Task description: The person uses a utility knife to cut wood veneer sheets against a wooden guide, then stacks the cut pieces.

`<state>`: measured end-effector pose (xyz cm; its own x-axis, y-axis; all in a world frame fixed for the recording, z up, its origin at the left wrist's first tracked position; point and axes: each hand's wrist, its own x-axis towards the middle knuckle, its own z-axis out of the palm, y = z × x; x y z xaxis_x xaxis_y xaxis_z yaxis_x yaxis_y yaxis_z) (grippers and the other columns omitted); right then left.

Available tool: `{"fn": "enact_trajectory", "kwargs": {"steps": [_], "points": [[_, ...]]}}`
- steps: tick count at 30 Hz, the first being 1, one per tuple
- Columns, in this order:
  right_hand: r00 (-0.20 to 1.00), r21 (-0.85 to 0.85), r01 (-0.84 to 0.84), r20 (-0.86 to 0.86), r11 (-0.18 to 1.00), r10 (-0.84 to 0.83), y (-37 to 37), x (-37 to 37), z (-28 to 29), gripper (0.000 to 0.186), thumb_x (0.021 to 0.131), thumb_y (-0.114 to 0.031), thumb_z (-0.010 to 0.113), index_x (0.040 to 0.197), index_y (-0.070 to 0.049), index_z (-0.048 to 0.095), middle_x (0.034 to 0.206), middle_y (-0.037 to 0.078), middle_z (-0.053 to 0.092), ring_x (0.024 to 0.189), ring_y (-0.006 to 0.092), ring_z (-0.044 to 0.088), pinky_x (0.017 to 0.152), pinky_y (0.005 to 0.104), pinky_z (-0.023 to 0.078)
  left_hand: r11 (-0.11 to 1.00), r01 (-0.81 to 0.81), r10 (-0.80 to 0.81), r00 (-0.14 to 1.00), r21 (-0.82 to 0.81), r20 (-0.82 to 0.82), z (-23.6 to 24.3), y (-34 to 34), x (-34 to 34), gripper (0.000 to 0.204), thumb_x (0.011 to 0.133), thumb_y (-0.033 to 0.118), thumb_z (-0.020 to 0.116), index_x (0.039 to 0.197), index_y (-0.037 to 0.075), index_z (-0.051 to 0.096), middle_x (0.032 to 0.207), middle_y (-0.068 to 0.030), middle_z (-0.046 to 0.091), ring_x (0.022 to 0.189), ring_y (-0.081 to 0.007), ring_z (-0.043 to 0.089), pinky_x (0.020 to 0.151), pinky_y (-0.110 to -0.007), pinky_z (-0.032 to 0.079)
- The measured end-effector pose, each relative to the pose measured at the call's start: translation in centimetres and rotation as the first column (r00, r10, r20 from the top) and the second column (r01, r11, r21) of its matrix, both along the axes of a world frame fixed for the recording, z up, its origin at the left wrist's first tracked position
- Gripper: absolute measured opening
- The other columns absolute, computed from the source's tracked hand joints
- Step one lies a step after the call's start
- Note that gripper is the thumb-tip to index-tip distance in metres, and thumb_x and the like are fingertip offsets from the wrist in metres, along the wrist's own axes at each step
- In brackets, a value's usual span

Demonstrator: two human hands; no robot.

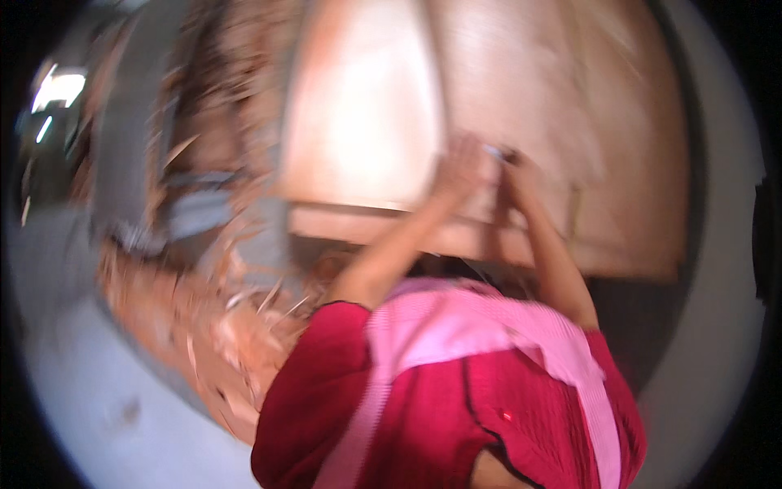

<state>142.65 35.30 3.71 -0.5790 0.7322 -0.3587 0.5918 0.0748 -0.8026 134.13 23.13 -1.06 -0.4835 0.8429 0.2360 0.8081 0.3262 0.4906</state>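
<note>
Pale wooden sheets, like veneer, form a broad stack (366,98) in front of me, with their near edge below my hands. My left hand (462,167) lies on the top sheets near that edge, its fingers stretched out and smeared by motion. Just to its right my right hand (515,173) is closed on a small object (495,151) with a pale bluish part and a dark part, too blurred to name, held against the wood. My forearms come up from below, past a pink apron (444,322) over red clothing.
Torn veneer scraps (220,342) are heaped at the left, below and beside grey machinery or framework (126,130). A pale grey floor (114,391) shows at the lower left. A bright opening (59,85) is at the far upper left. A grey surface runs along the right.
</note>
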Motion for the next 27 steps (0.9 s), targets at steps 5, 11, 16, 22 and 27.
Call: {"fn": "enact_trajectory", "kwargs": {"steps": [5, 11, 16, 22, 27], "points": [[0.971, 0.020, -0.057, -0.233, 0.998, 0.060, 3.1, 2.1, -2.3, 0.021, 0.081, -0.012, 0.056, 0.096, 0.002, 0.059, 0.078, 0.002, 0.059, 0.066, 0.0099, 0.051, 0.059, 0.0222, 0.041, 0.999, 0.010, -0.007, 0.999, 0.050, -0.053, 6.0, -9.5, -0.2, 0.069, 0.075, 0.034, 0.058, 0.130, 0.004, 0.029, 0.137, -0.0142, 0.026, 0.126, -0.0304, 0.024, 0.103, -0.044, 0.019], [0.960, -0.018, -0.036, -0.277, 0.999, 0.029, -4.3, -2.1, 7.5, 0.022, 0.085, -0.020, 0.053, 0.098, -0.005, 0.060, 0.068, 0.002, 0.056, 0.047, 0.0051, 0.042, 0.040, 0.0190, 0.031, 0.982, -0.163, 0.174, 0.979, -0.100, 0.110, 7.3, -30.6, -3.0, 0.056, 0.075, 0.021, 0.058, 0.126, 0.008, 0.037, 0.136, -0.0122, 0.027, 0.122, -0.0292, 0.031, 0.098, -0.041, 0.027], [0.879, -0.014, -0.222, -0.436, 0.975, 0.194, -17.9, -7.4, 8.5, 0.025, 0.088, -0.023, 0.049, 0.102, -0.003, 0.055, 0.067, 0.002, 0.053, 0.049, 0.0054, 0.043, 0.042, 0.0187, 0.033, 0.850, -0.518, 0.488, 0.698, -0.102, 0.524, 5.9, -45.9, -4.5, 0.048, 0.079, 0.017, 0.053, 0.124, 0.008, 0.040, 0.130, -0.0148, 0.035, 0.118, -0.0300, 0.036, 0.097, -0.039, 0.030], [0.902, -0.535, -0.426, -0.184, 0.730, 0.391, -45.1, -18.1, 10.1, 0.024, 0.087, -0.019, 0.049, 0.108, -0.007, 0.052, 0.066, 0.004, 0.055, 0.048, 0.0091, 0.047, 0.042, 0.0228, 0.037, 0.975, -0.158, 0.172, 0.982, -0.154, 0.077, -0.4, -66.5, -4.5, 0.036, 0.079, 0.024, 0.052, 0.112, 0.009, 0.049, 0.113, -0.0058, 0.052, 0.099, -0.0240, 0.052, 0.084, -0.038, 0.038], [0.649, -0.427, -0.749, -0.320, 0.507, 0.690, -59.3, -27.9, 9.2, 0.023, 0.087, -0.015, 0.048, 0.107, -0.004, 0.054, 0.067, 0.004, 0.057, 0.045, 0.0080, 0.046, 0.040, 0.0203, 0.035, 0.609, -0.749, 0.741, 0.422, -0.260, 0.522, 5.7, -78.9, -5.4, 0.029, 0.079, 0.021, 0.053, 0.104, 0.007, 0.055, 0.101, -0.0096, 0.057, 0.091, -0.0250, 0.055, 0.076, -0.035, 0.043]]}}
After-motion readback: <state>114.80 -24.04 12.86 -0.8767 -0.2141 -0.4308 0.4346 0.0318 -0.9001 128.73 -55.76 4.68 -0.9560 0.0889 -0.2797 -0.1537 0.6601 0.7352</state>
